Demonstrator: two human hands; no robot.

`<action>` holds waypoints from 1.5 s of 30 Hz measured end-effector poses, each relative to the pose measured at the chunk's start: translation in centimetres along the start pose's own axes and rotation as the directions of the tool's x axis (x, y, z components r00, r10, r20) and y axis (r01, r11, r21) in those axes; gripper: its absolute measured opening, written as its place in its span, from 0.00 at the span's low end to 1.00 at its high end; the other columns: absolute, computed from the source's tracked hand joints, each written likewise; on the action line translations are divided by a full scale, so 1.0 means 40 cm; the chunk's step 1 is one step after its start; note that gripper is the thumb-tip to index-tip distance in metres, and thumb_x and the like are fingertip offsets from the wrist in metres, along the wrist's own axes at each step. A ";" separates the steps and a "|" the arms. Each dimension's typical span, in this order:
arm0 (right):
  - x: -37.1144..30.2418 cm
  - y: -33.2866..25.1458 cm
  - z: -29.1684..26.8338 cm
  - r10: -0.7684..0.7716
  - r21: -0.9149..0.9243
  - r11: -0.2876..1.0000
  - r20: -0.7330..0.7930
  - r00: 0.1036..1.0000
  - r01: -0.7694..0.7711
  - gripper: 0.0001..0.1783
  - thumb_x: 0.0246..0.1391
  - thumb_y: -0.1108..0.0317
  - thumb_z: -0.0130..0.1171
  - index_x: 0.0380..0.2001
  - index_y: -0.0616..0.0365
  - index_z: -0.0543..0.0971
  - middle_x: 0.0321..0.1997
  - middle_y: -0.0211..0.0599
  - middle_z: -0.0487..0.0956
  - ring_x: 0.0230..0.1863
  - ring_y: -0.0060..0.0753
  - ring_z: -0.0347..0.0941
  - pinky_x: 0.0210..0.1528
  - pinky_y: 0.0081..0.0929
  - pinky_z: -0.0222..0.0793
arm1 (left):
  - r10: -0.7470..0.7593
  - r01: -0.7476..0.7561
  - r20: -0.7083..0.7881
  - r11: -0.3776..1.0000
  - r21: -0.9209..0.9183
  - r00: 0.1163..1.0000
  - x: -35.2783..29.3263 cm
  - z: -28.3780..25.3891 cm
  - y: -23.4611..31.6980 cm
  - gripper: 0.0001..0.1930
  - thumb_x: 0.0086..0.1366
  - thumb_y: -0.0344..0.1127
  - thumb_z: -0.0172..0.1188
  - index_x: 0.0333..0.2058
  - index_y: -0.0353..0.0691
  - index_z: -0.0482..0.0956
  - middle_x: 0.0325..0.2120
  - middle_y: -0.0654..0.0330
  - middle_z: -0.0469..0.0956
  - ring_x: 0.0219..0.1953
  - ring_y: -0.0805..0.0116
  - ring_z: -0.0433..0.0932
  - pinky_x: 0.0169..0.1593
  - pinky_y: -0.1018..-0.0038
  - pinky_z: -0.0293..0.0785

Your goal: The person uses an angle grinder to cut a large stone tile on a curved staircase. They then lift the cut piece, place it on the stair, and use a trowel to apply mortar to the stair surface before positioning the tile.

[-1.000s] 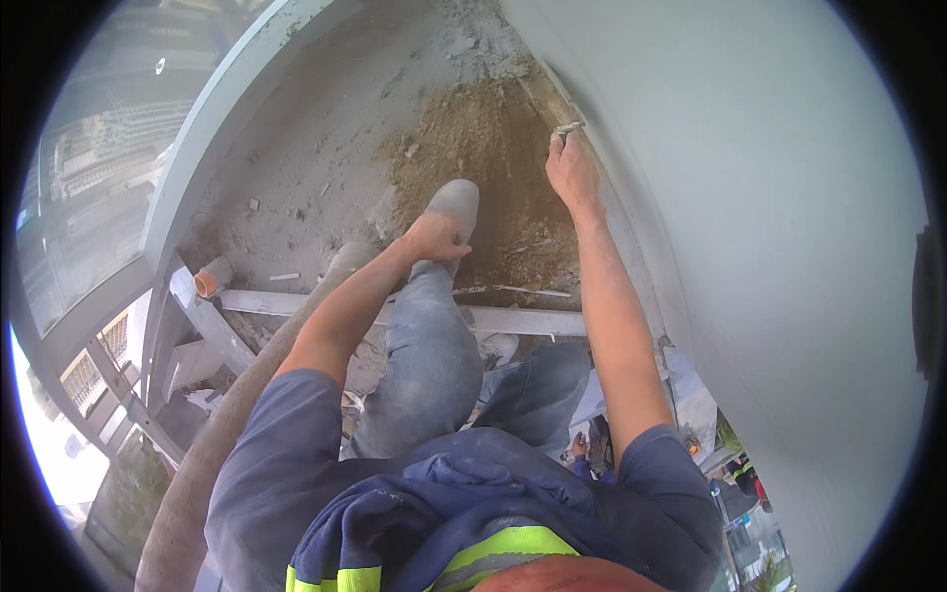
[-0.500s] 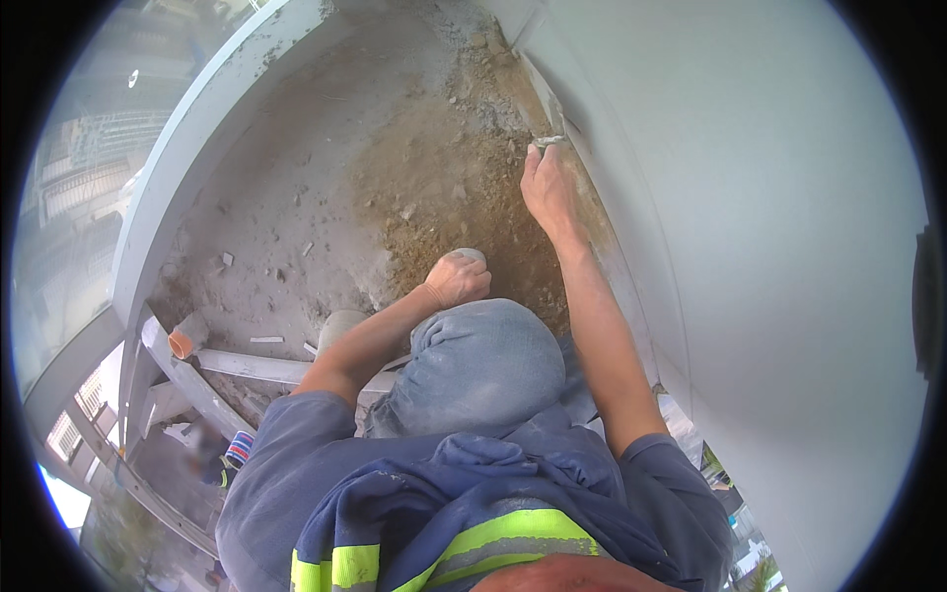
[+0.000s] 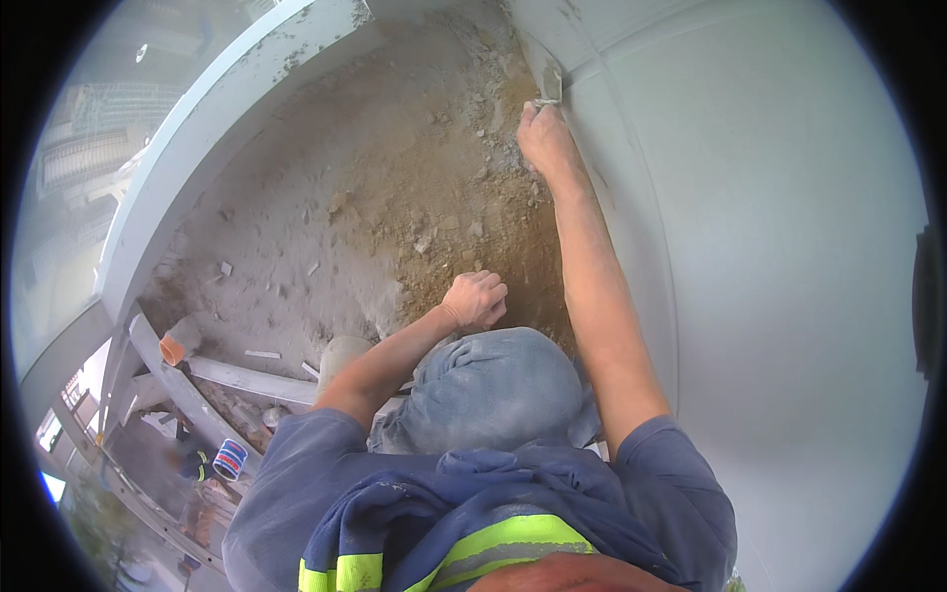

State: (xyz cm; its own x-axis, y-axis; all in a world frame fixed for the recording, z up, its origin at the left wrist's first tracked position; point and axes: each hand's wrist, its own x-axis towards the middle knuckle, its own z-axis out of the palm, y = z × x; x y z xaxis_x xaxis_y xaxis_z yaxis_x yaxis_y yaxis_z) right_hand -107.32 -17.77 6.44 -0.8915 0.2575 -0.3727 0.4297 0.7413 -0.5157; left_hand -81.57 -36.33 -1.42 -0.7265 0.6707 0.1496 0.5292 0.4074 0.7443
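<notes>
My right hand (image 3: 548,136) reaches far forward to the foot of the pale wall (image 3: 769,247). Its fingers pinch a small flat scraper-like blade (image 3: 553,87), which lies close against the wall's lower edge; its handle is hidden by the fingers. Nearer to me, my left hand (image 3: 476,299) is closed just ahead of my bent knee (image 3: 498,380), above loose brown soil (image 3: 449,232). Whatever its curled fingers hold, if anything, is hidden.
A pale curved kerb (image 3: 187,138) bounds the dusty ground on the left. An orange-ended pipe piece (image 3: 173,347), pale boards (image 3: 252,380) and a striped blue, red and white can (image 3: 230,460) lie at lower left. Rubble and chips dot the ground.
My right hand has moved farther forward along the wall with the blade. My left hand has come slightly back and right; a pale rounded thing beyond its fingers no longer shows.
</notes>
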 end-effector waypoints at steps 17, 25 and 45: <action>0.124 -0.152 0.116 0.062 -0.023 0.998 -0.002 0.998 -0.062 0.31 0.81 0.50 0.45 0.55 0.77 0.76 0.45 0.73 0.87 0.46 0.74 0.87 0.52 0.60 0.81 | -0.106 0.105 0.089 0.994 0.015 0.990 -0.014 0.008 -0.032 0.07 0.54 0.36 0.67 0.27 0.42 0.79 0.27 0.57 0.78 0.32 0.54 0.84 0.33 0.57 0.83; 0.082 -0.089 -0.016 -0.077 -0.106 0.992 -0.018 0.997 0.074 0.32 0.81 0.51 0.45 0.53 0.80 0.75 0.44 0.77 0.86 0.47 0.75 0.87 0.50 0.63 0.83 | -0.090 0.094 0.076 0.995 -0.045 0.993 -0.021 0.010 -0.033 0.09 0.54 0.37 0.69 0.28 0.42 0.78 0.28 0.57 0.78 0.34 0.54 0.84 0.33 0.56 0.83; -0.025 -0.175 0.108 -0.021 -0.011 1.000 0.246 0.969 0.024 0.30 0.79 0.54 0.46 0.56 0.80 0.75 0.43 0.74 0.86 0.38 0.63 0.90 0.45 0.51 0.87 | -0.114 0.117 0.084 0.993 -0.024 0.990 -0.019 0.019 -0.051 0.10 0.58 0.39 0.69 0.29 0.42 0.78 0.28 0.57 0.78 0.34 0.55 0.85 0.34 0.58 0.83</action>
State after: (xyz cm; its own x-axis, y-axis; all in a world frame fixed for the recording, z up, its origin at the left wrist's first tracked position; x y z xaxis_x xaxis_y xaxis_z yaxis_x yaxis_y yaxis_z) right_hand -108.83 -25.91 7.08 -0.8375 0.0813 -0.5404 0.4063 0.7540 -0.5162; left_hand -81.77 -37.21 -3.55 -0.7431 0.6691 0.0084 0.4301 0.4680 0.7720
